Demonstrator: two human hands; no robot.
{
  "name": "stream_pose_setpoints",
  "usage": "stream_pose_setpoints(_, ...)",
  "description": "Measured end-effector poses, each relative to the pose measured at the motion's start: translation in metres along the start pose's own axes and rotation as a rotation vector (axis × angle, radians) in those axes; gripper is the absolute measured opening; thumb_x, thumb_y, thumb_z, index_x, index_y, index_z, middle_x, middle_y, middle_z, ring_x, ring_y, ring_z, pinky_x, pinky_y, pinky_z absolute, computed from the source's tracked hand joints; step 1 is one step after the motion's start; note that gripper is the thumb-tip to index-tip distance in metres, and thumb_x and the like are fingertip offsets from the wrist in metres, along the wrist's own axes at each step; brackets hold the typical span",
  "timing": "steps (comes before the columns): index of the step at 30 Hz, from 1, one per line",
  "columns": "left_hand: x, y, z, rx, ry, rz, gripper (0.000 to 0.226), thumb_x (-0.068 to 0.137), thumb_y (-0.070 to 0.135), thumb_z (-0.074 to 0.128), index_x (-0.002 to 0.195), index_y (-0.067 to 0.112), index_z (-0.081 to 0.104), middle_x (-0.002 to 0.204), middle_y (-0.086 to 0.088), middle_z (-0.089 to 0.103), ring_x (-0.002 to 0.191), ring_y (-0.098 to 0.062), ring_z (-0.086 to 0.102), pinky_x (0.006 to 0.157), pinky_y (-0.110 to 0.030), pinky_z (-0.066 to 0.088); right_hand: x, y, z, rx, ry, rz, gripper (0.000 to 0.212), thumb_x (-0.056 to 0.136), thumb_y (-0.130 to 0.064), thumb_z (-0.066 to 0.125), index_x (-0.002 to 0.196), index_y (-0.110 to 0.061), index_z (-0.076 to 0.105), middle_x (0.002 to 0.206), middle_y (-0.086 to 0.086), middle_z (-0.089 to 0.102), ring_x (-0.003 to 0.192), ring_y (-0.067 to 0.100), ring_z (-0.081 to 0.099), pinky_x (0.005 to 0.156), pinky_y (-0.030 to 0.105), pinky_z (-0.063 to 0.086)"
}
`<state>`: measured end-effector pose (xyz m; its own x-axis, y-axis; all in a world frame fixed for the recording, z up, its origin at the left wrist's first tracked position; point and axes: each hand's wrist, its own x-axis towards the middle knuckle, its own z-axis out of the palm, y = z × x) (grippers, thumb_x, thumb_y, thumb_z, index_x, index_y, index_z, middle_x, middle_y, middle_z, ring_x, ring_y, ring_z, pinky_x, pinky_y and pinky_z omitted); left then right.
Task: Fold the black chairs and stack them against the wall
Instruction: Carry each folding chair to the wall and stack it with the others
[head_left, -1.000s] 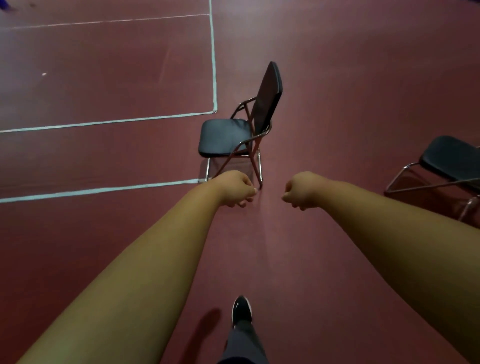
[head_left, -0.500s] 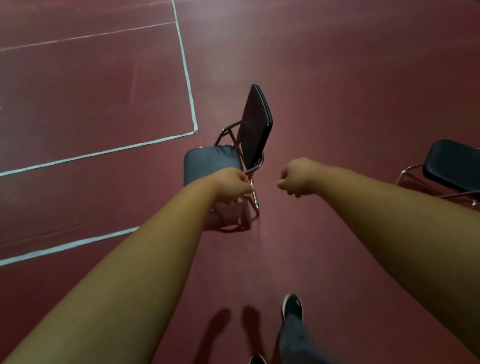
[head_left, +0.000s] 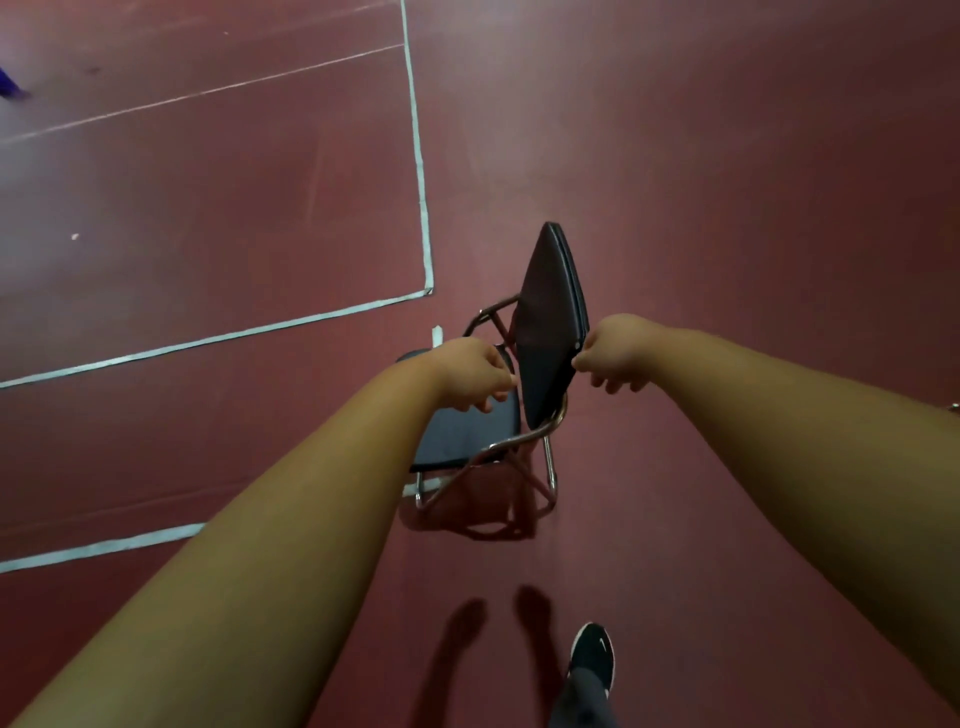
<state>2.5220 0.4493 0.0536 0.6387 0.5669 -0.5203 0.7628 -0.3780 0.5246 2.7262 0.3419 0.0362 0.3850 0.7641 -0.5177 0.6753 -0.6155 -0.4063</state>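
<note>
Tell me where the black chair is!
In the head view's middle, the black chair stands between the left hand and right hand, near the white line's corner.

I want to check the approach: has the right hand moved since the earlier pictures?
Yes. The right hand went forward to the black chair: earlier short of it, now at the right edge of its backrest.

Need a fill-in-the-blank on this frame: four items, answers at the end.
1. The chair is not yet ___.
2. The left hand hangs over the chair's ___.
3. The right hand is at the edge of the ___.
4. The floor lines are ___.
Answers: folded; seat; backrest; white.
</note>
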Motion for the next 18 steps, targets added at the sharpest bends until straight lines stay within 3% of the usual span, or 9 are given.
stream_pose_setpoints(6, 0.067, 0.018, -0.04, -0.042, 0.014, -0.015, 0.017, 0.103, 0.032, 0.06, 0.105, 0.02, 0.072, 0.104, 0.004, 0.078, 0.089, -0.015, 0.077, 0.088, -0.042, 0.064, 0.073, -0.006, -0.069, 0.049, 0.05, 0.002, 0.024, 0.101, -0.026, 0.057, 0.102, -0.006, 0.071, 0.096, 0.009, 0.077, 0.078, 0.023, 0.077, 0.072, 0.043, 0.065)
stream_pose_setpoints(10, 0.115, 0.022, -0.057, -0.046, -0.007, -0.007, 0.018, 0.104, 0.032, 0.06, 0.102, 0.019, 0.072, 0.103, 0.004, 0.078, 0.09, -0.017, 0.077, 0.087, -0.043, 0.064, 0.12, -0.004, -0.075, 0.043, 0.039, 0.033, 0.024, 0.1, -0.027, 0.059, 0.102, -0.006, 0.071, 0.095, 0.01, 0.076, 0.08, 0.024, 0.076, 0.075, 0.045, 0.065)
stream_pose_setpoints(13, 0.155, 0.019, -0.061, -0.052, -0.066, 0.002, 0.018, 0.103, 0.033, 0.062, 0.098, 0.02, 0.073, 0.101, 0.0, 0.079, 0.091, -0.021, 0.077, 0.087, -0.045, 0.064, 0.151, 0.002, -0.07, 0.01, 0.052, 0.082, 0.029, 0.097, -0.031, 0.059, 0.099, -0.004, 0.07, 0.09, 0.015, 0.074, 0.077, 0.029, 0.073, 0.069, 0.042, 0.065)
stream_pose_setpoints(16, 0.198, 0.01, -0.063, -0.037, -0.129, 0.024, 0.018, 0.102, 0.036, 0.063, 0.101, 0.022, 0.074, 0.098, 0.002, 0.079, 0.091, -0.019, 0.077, 0.086, -0.044, 0.064, 0.181, 0.004, -0.067, -0.05, 0.053, 0.139, 0.032, 0.098, -0.034, 0.057, 0.084, -0.007, 0.064, 0.083, 0.014, 0.064, 0.067, 0.027, 0.059, 0.053, 0.032, 0.046)
stream_pose_setpoints(18, 0.225, 0.006, -0.068, -0.051, -0.177, 0.038, 0.019, 0.103, 0.036, 0.062, 0.106, 0.021, 0.073, 0.1, 0.003, 0.078, 0.091, -0.017, 0.076, 0.085, -0.041, 0.064, 0.2, 0.003, -0.067, -0.022, 0.063, 0.187, 0.034, 0.099, -0.035, 0.057, 0.077, -0.008, 0.059, 0.086, 0.015, 0.061, 0.069, 0.026, 0.055, 0.053, 0.032, 0.04)
